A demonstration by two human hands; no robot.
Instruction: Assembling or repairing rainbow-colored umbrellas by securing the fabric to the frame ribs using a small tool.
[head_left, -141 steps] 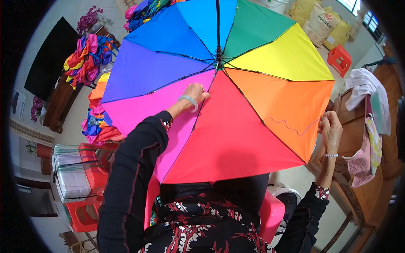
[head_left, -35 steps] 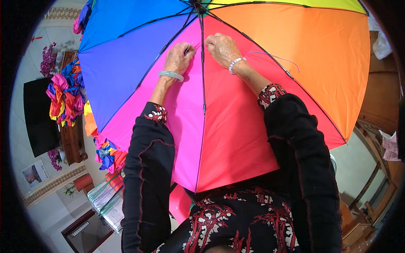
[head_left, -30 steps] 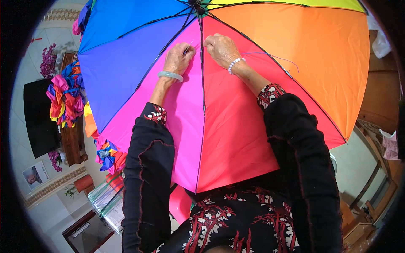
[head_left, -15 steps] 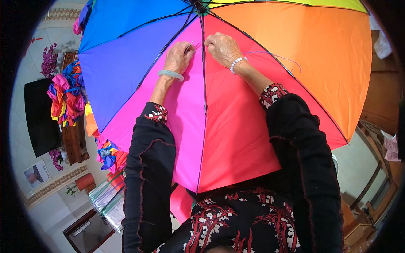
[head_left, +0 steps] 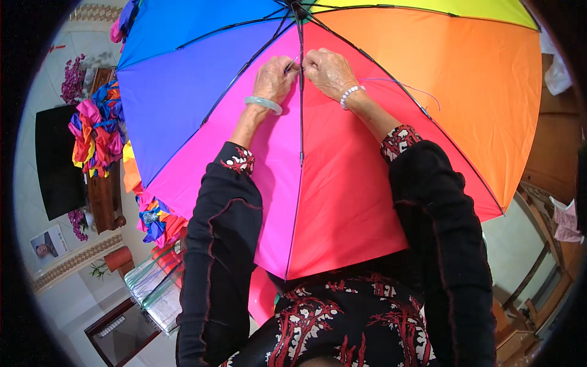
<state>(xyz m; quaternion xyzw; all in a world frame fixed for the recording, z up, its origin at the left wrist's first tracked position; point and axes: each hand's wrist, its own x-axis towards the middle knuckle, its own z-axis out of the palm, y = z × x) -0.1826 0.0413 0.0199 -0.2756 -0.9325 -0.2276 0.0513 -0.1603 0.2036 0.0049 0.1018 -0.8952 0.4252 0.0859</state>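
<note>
An open rainbow umbrella (head_left: 342, 189) is spread before me with its inner side up, its pink and red panels nearest my body. My left hand (head_left: 275, 78) is closed in a pinch over the pink panel, holding a thin, pale needle (head_left: 295, 62) close to the black middle rib (head_left: 301, 116). Just across that rib, my right hand (head_left: 330, 73) is closed, fingertips against the rib; what they pinch is hidden. A fine purple-blue thread (head_left: 416, 89) runs from beside my right wrist over the red and orange panels, its end hanging loose.
Bunches of folded multicoloured cloth (head_left: 98, 134) are at the left, beside a dark screen (head_left: 58, 165). A clear-wrapped stack (head_left: 156, 290) lies lower left. Wooden furniture (head_left: 553, 244) stands at the right. The black umbrella hub (head_left: 298, 10) is at the top.
My left hand has moved right, bringing the needle up to the middle rib. My right hand has shifted slightly right with the umbrella in the picture and stays closed.
</note>
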